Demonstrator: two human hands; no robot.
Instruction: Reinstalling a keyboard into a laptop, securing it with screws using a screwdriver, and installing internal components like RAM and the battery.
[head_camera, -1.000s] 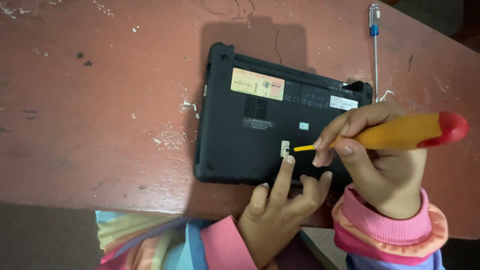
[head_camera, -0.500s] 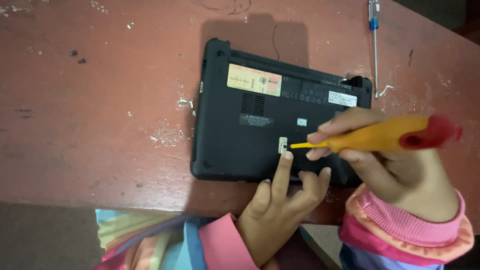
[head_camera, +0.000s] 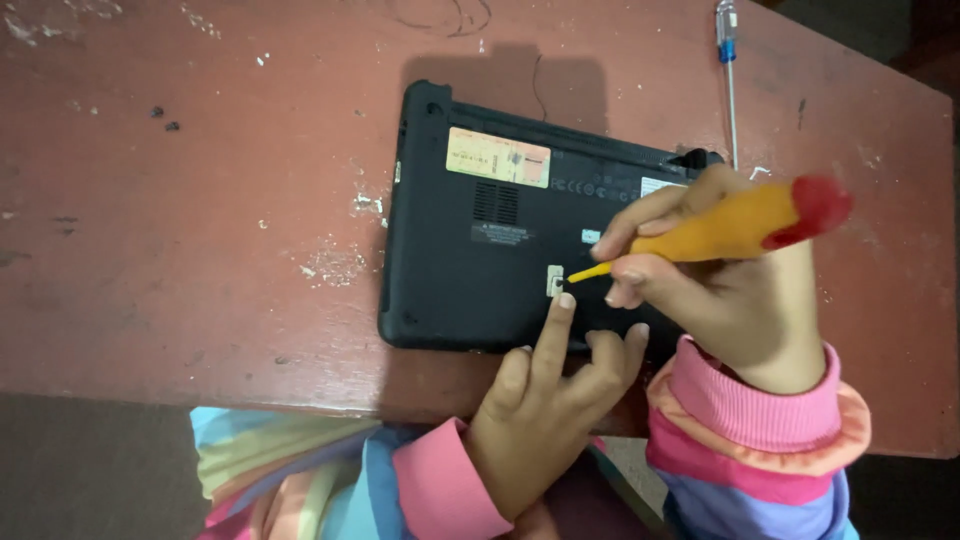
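Laptop (head_camera: 500, 240) lies underside up on table (head_camera: 180, 200). Right hand (head_camera: 720, 290), grip closed on orange screwdriver (head_camera: 720, 228), tip at small latch (head_camera: 555, 280). Left hand (head_camera: 550, 400): forefinger on latch, holding nothing.

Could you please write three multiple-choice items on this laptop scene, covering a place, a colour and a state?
1. Where does the spare blue-handled screwdriver lie?
A. on the table beyond the laptop
B. on the laptop
C. in the left hand

2. What colour is the handle of the screwdriver held by the right hand?
A. green
B. orange with a red end
C. black

3. How does the black laptop lie?
A. open, screen up
B. on its edge
C. closed, underside up

Answers: 1 A, it rests on the red table near the far edge. 2 B, plainly seen. 3 C, vents and labels face up, with the left hand fingering a small tab.
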